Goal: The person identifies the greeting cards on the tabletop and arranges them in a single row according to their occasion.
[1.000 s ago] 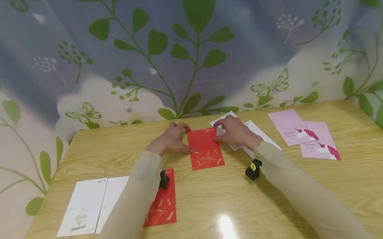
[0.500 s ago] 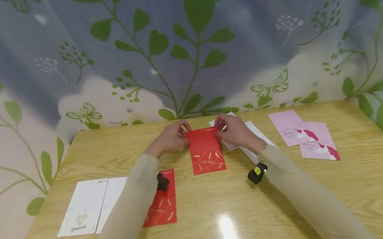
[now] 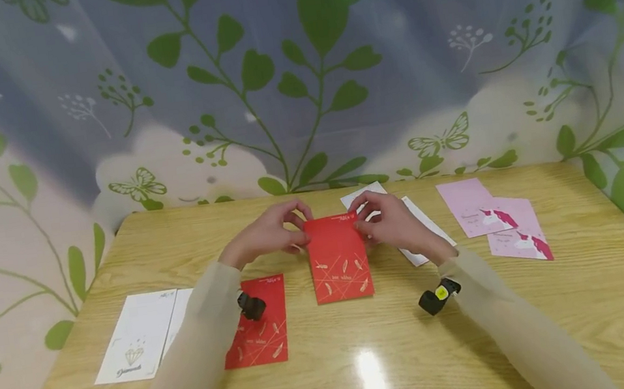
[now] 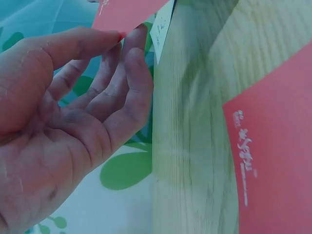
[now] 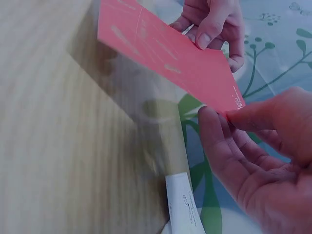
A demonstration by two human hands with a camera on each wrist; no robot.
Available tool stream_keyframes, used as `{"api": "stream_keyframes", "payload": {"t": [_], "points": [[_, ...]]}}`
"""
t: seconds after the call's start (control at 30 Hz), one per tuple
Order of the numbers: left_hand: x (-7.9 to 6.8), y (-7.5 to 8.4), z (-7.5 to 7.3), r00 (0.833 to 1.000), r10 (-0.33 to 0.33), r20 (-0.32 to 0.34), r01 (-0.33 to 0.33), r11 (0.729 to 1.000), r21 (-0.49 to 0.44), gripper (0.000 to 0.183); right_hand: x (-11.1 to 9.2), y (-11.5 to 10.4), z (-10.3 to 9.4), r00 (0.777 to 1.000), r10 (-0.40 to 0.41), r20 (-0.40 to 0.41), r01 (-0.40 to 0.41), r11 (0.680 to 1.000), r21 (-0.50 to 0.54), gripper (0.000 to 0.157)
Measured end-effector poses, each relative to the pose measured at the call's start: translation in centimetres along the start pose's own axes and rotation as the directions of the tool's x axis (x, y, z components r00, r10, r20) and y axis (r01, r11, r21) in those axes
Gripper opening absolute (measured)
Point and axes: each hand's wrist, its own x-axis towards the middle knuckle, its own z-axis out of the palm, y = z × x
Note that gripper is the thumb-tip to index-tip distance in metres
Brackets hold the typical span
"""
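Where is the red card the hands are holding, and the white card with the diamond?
Held red card (image 3: pixel 339 258), head view: middle of its front.
White diamond card (image 3: pixel 137 336), head view: plain middle of its face.

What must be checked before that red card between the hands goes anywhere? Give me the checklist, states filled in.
1. Left hand grips the held red card: ok, pinched at its left edge.
2. Right hand grips it too: ok, pinched at the opposite edge.
3. Held red card off the table: ok, the right wrist view shows it in the air.
4. Other red card fully in sight of the head camera: not ok, the left sleeve hides part of it.
5. Pink cards apart: not ok, they overlap.
6. Back of the held red card unmarked: cannot tell, no view shows it.
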Motion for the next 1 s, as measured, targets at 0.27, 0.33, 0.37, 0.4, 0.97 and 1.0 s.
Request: {"api": "stream_keyframes", "payload": {"t": [0.27, 0.33, 0.37, 0.4, 0.97, 1.0], "points": [[-1.9, 0.0, 0.2, 0.999, -0.011, 0.039, 0.009, 0.999, 0.040, 0.024, -1.5, 0.2, 1.1, 0.999, -0.005, 0.036, 0.004, 0.999, 0.037, 0.023], [-2.2, 0.0, 0.2, 0.999, -0.015, 0.048, 0.013, 0.999, 0.044, 0.023, -1.8, 0.1, 1.3, 0.999, 0.006, 0.051, -0.009, 0.998, 0.059, 0.023], [-2.4, 0.0, 0.2, 0.998, -0.015, 0.055, 0.013, 0.999, 0.043, 0.023, -1.9, 0.0, 1.4, 0.998, 0.010, 0.057, -0.013, 0.998, 0.069, 0.023], [-2.5, 0.0, 0.2, 0.998, -0.015, 0.060, 0.013, 0.999, 0.041, 0.023, -2.1, -0.1, 1.4, 0.998, 0.011, 0.062, -0.015, 0.997, 0.072, 0.023], [-4.3, -0.8, 0.1, 0.997, 0.008, 0.075, -0.026, 0.971, 0.238, 0.017, -3.3, -0.6, 3.6, 0.991, 0.011, 0.137, -0.017, 0.999, 0.046, 0.018], [-4.4, -0.8, 0.1, 0.998, 0.008, 0.066, -0.025, 0.966, 0.256, 0.016, -3.3, -0.5, 3.8, 0.990, 0.007, 0.142, -0.011, 0.999, 0.032, 0.017]]}}
